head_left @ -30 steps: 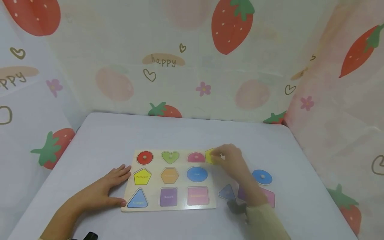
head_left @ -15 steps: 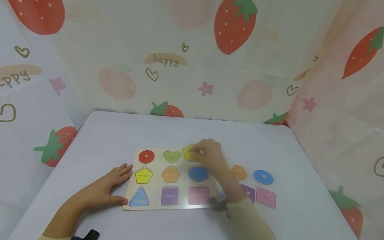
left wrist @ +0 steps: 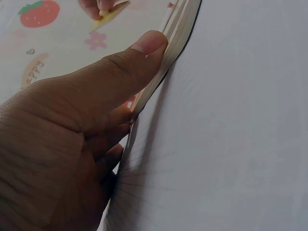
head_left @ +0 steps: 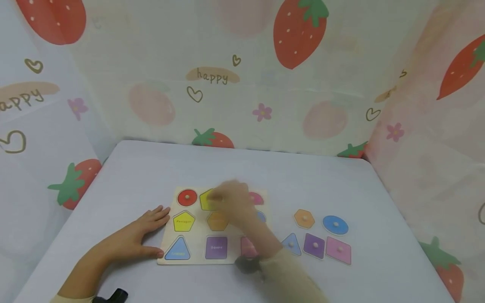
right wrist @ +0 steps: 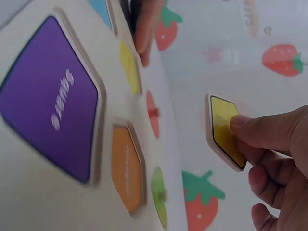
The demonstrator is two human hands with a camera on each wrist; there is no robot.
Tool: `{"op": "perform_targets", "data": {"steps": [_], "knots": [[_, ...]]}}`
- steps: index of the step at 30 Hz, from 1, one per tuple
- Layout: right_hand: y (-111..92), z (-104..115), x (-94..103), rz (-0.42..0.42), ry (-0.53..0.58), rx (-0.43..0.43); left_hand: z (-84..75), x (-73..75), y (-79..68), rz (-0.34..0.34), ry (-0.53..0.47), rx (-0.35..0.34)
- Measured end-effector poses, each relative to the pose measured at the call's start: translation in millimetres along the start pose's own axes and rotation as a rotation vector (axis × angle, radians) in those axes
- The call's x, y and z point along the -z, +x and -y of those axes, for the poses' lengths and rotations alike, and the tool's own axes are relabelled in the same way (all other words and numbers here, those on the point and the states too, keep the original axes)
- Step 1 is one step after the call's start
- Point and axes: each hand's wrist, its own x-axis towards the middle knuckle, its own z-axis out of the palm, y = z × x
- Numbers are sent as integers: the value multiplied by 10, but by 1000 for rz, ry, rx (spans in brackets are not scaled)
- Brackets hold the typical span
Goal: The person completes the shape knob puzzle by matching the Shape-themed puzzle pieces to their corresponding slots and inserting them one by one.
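R wrist, yel pc, at R fingertips

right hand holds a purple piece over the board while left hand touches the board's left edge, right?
Wrong colour: the right hand holds a yellow piece over the board while the left hand touches the board's left edge. The right wrist view shows the yellow.

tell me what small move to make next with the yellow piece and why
Probably bring the yellow piece leftward and line it up over the yellow pentagon recess. The right grip pinches it clear of the board, while that recess matches its colour and outline and shows a printed label with no knobbed piece covering it.
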Motion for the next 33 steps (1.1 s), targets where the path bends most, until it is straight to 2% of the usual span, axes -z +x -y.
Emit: {"op": "perform_targets", "data": {"steps": [9, 19, 23, 30, 33], "knots": [[79, 318, -242, 94, -108, 7, 12, 3, -8, -14, -9, -12], [94, 338, -468, 118, -121, 90, 22, 10, -30, -32, -20, -50], [78, 361, -548, 107, -149, 142, 15, 13, -23, -24, -14, -28], [55, 411, -652, 154, -172, 59, -1, 23, -26, -25, -35, -47], [69, 398, -698, 160, -192, 50, 1, 25, -29, -24, -35, -48]]}}
